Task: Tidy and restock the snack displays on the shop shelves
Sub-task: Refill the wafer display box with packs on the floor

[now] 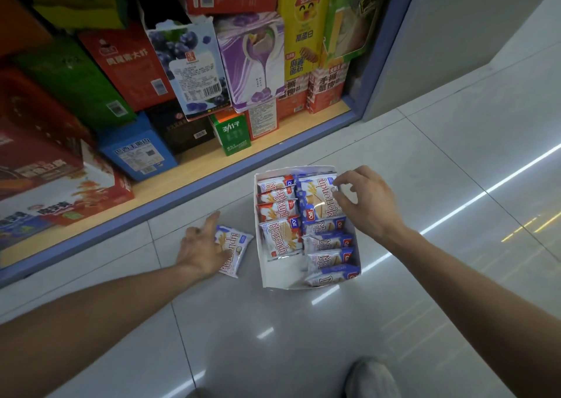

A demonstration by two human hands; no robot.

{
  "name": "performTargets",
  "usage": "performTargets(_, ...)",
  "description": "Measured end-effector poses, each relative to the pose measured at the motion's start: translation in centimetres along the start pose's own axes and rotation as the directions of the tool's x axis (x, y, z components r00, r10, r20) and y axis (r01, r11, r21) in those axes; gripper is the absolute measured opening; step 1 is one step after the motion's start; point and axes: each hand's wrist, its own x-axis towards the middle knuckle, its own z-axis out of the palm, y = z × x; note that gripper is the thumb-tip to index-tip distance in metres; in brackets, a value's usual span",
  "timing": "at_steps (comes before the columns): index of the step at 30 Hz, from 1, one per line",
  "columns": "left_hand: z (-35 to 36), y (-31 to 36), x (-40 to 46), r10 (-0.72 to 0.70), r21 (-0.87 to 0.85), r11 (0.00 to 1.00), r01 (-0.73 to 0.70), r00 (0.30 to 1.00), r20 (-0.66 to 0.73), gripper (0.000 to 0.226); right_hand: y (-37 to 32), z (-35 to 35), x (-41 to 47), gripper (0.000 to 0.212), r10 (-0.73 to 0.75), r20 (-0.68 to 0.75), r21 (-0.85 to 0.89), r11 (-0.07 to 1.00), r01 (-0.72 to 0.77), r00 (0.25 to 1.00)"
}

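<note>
On the grey tiled floor (303, 337), just before the bottom shelf (273, 136), stands a white display box (306, 285) with its top open. Two rows of wafer packets fill most of it: the red-and-white packets (280, 239) lie in the left row, the blue-and-white packets (329, 258) in the right row, and they overlap like tiles.

The right hand (365, 203) hangs over the far right corner of the box. Its fingers are bent and a little apart, and the fingertips (335, 182) are at the edge of the topmost blue packet (315, 200). I cannot tell if they truly pinch it or only touch it.

The left hand (202, 247) lies flat on the floor beside the box, to the left of it. Its fingers are straight and spread. Under the thumb side rests one loose packet (235, 247), blue and white, which lies on the tile just beside the left wall of the box; the hand presses on it and does not curl round it.

Beyond the fingers of both hands, the shelf carries many cartons, for example a blueberry box (188, 72) and a purple box (252, 60), which lean against each other. Near the bottom edge a grey shoe (372, 378) shows.
</note>
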Motion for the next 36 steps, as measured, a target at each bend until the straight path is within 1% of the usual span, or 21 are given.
performTargets(2, 0.9, -0.3, 0.2, 0.046, 0.033, 0.998, -0.047, 0.998, 0.043, 0.089, 0.4, 0.0, -0.7, 0.029, 0.037, -0.01, 0.042, 0.998, -0.037, 0.999)
performTargets(4, 1.2, -0.3, 0.3, 0.069, -0.009, 0.998, -0.068, 0.997, 0.033, 0.084, 0.6, 0.0, -1.4, 0.029, 0.04, 0.0, 0.062, 0.997, -0.04, 0.999)
performTargets(6, 0.4, -0.3, 0.3, 0.05, -0.085, 0.995, -0.051, 0.999, -0.008, 0.078, 0.5, -0.7, -2.0, 0.027, 0.017, 0.019, 0.091, 0.996, -0.019, 1.0)
performTargets(8, -1.2, -0.9, 0.3, -0.011, -0.241, 0.97, -0.007, 0.997, -0.073, 0.069, 0.4, -1.9, -2.6, 0.028, -0.052, 0.122, 0.174, 0.984, 0.03, 0.991)
performTargets(9, -2.3, -1.0, 0.0, -0.046, -0.352, 0.936, 0.004, 0.993, -0.11, 0.064, 0.3, -2.6, -2.9, 0.032, -0.107, 0.21, 0.227, 0.972, 0.058, 0.972)
performTargets(10, -3.6, -0.9, -0.4, -0.069, -0.463, 0.886, -0.009, 0.986, -0.151, 0.06, 0.2, -3.2, -3.3, 0.039, -0.17, 0.314, 0.256, 0.963, 0.089, 0.934)
performTargets(12, -6.4, 0.0, -2.0, -0.073, -0.633, 0.769, -0.093, 0.97, -0.232, 0.055, -0.1, -3.8, -4.3, 0.052, -0.25, 0.519, 0.197, 0.965, 0.171, 0.818)
performTargets(13, -7.6, 0.8, -2.8, -0.054, -0.676, 0.722, -0.148, 0.962, -0.269, 0.053, 0.0, -3.7, -4.7, 0.052, -0.269, 0.578, 0.141, 0.963, 0.23, 0.77)
performTargets(14, -8.7, 1.7, -3.8, -0.021, -0.696, 0.687, -0.208, 0.952, -0.306, 0.052, 0.2, -3.5, -5.0, 0.049, -0.274, 0.603, 0.087, 0.956, 0.28, 0.749)
performTargets(15, -9.5, 3.0, -4.8, 0.024, -0.703, 0.66, -0.267, 0.942, -0.335, 0.051, 0.6, -3.2, -5.2, 0.043, -0.27, 0.601, 0.048, 0.951, 0.304, 0.752)
performTargets(17, -10.1, 5.6, -6.5, 0.149, -0.687, 0.628, -0.364, 0.924, -0.354, 0.05, 1.2, -3.1, -5.3, 0.035, -0.223, 0.58, -0.007, 0.96, 0.278, 0.784)
performTargets(18, -9.9, 6.9, -7.1, 0.224, -0.666, 0.629, -0.402, 0.914, -0.339, 0.05, 1.4, -3.1, -5.4, 0.033, -0.195, 0.573, -0.022, 0.967, 0.253, 0.796)
performTargets(20, -8.3, 9.6, -7.8, 0.367, -0.625, 0.641, -0.446, 0.893, -0.26, 0.05, 1.9, -3.3, -5.6, 0.03, -0.169, 0.565, -0.023, 0.975, 0.22, 0.807)
performTargets(21, -7.3, 11.0, -8.0, 0.419, -0.604, 0.652, -0.459, 0.882, -0.217, 0.05, 2.0, -3.3, -5.8, 0.031, -0.167, 0.563, -0.019, 0.976, 0.215, 0.809)
performTargets(23, -5.1, 13.7, -7.9, 0.485, -0.561, 0.665, -0.493, 0.856, -0.177, 0.051, 2.1, -3.5, -6.2, 0.033, -0.167, 0.56, -0.006, 0.979, 0.205, 0.811)
performTargets(26, -2.5, 16.2, -7.0, 0.522, -0.543, 0.666, -0.511, 0.84, -0.15, 0.051, 2.5, -4.2, -6.5, 0.033, -0.12, 0.527, 0.034, 0.992, 0.119, 0.842)
performTargets(29, -0.8, 17.1, -5.9, 0.536, -0.469, 0.715, -0.518, 0.837, -0.108, 0.053, 3.0, -4.9, -7.1, 0.026, 0.013, 0.398, 0.085, 0.995, -0.05, 0.918)
performTargets(31, 0.1, 17.1, -5.2, 0.533, -0.385, 0.762, -0.521, 0.842, -0.083, 0.055, 2.8, -5.0, -7.4, 0.024, 0.083, 0.323, 0.131, 0.983, -0.132, 0.943)
performTargets(32, 0.4, 16.9, -4.8, 0.526, -0.343, 0.784, -0.517, 0.847, -0.075, 0.058, 2.6, -5.1, -7.5, 0.024, 0.101, 0.295, 0.169, 0.973, -0.156, 0.95)
performTargets(34, 0.9, 16.5, -4.3, 0.515, -0.263, 0.817, -0.512, 0.855, -0.066, 0.067, 1.9, -4.9, -7.4, 0.032, 0.108, 0.273, 0.203, 0.965, -0.167, 0.956)
performTargets(36, 0.8, 16.0, -4.3, 0.531, -0.175, 0.826, -0.536, 0.844, -0.079, 0.074, 1.3, -4.1, -7.2, 0.04, 0.09, 0.266, 0.169, 0.976, -0.138, 0.96)
